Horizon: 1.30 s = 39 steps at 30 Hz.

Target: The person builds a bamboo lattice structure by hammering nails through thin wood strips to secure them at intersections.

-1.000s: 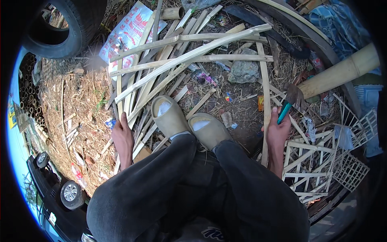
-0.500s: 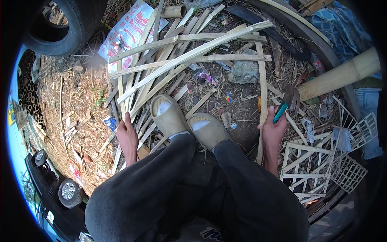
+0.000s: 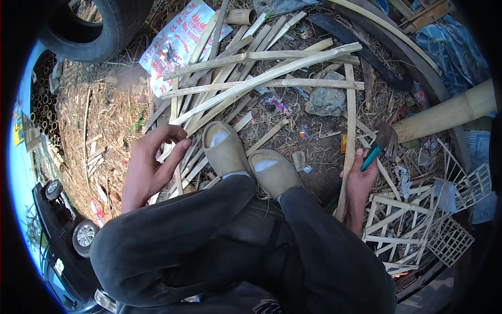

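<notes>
My left hand (image 3: 149, 166) reaches to the left of my knees, thumb and fingers pinching a thin bamboo strip (image 3: 177, 165) from the pile of split bamboo strips (image 3: 251, 78). My right hand (image 3: 361, 180) is closed around a hammer with a teal handle (image 3: 372, 156), its rusty head (image 3: 386, 137) pointing away from me. That hand rests against a long upright strip (image 3: 348, 141). My two feet in tan shoes (image 3: 246, 157) stand on the strips, between the hands. My dark trousers fill the lower middle.
A bamboo lattice frame (image 3: 413, 225) lies on the ground at right. A thick bamboo pole (image 3: 444, 112), a grey stone (image 3: 327, 100), a tyre (image 3: 104, 26) and a printed white sack (image 3: 178, 44) lie around. Dry straw covers the ground at left.
My left hand has risen from the ground and moved right, closing its fingers on a thin strip. My right hand with the hammer has stayed in place.
</notes>
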### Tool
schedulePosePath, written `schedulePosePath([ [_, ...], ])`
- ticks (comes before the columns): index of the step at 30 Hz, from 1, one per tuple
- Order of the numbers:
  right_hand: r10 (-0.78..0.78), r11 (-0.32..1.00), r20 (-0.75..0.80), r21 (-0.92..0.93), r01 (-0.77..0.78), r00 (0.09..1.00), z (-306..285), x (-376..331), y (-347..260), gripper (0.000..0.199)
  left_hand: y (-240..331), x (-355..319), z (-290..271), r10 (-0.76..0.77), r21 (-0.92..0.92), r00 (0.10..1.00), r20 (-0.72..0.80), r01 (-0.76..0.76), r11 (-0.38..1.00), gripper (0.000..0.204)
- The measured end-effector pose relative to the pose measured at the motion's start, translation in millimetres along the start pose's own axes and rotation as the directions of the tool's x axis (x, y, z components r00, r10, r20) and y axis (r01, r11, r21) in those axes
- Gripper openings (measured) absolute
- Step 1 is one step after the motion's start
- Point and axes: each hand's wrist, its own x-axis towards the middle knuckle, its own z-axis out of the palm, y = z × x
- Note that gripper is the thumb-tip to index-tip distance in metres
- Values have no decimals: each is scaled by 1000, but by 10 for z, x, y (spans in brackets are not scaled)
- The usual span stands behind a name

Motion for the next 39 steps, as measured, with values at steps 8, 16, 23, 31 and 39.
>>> schedulePosePath([
  [8,-40,999,6,-9,40,999,75,30,-92,16,903,665,317,-125,262,515,848,-202,944,59],
  [16,-17,1000,11,8,17,1000,40,58,-82,15,1010,1048,2707,118,-10,960,-253,-125,992,112],
  [23,-52,999,-11,9,52,999,-22,87,-123,15,1304,1385,2946,-61,-71,930,-362,38,997,112],
  [31,-16,1000,-8,23,16,1000,33,51,-125,15,1071,1453,2938,23,-96,936,-352,-60,994,105],
  [39,-21,1000,-7,22,22,1000,-7,84,-80,16,500,962,2623,256,-98,927,-276,-292,951,105],
])
